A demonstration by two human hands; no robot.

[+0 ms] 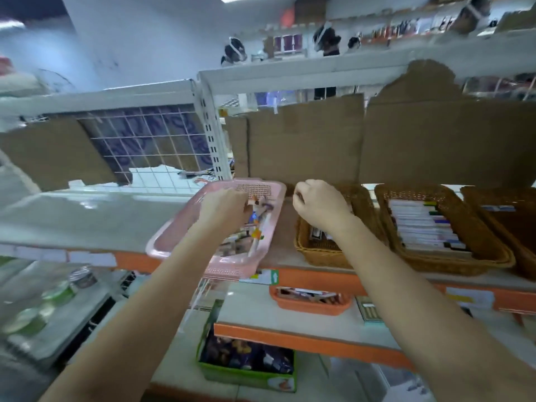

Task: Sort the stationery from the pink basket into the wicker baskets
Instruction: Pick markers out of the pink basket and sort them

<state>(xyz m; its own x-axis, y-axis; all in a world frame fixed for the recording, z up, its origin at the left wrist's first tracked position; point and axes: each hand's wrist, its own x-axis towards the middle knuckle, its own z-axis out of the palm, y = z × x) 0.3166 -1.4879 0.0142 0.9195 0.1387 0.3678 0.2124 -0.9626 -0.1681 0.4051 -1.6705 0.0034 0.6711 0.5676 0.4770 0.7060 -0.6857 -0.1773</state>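
Observation:
A pink basket (174, 236) stands on the shelf, tilted, with mixed stationery (255, 227) inside. My left hand (223, 208) reaches into it and its fingers are down among the items; what they hold is hidden. My right hand (320, 206) hovers over the first wicker basket (319, 253), fingers curled; a small dark thing shows at the fingertips but it is too blurred to name. A second wicker basket (464, 227) to the right holds a row of pens or markers (423, 224). A third wicker basket (510, 224) is at the far right edge.
Cardboard sheets (348, 140) back the shelf behind the baskets. The shelf's orange front edge (319, 278) runs below. Lower shelves hold an orange tray (310, 307) and a green box (246, 372). A wire grid panel (150, 146) is at the left.

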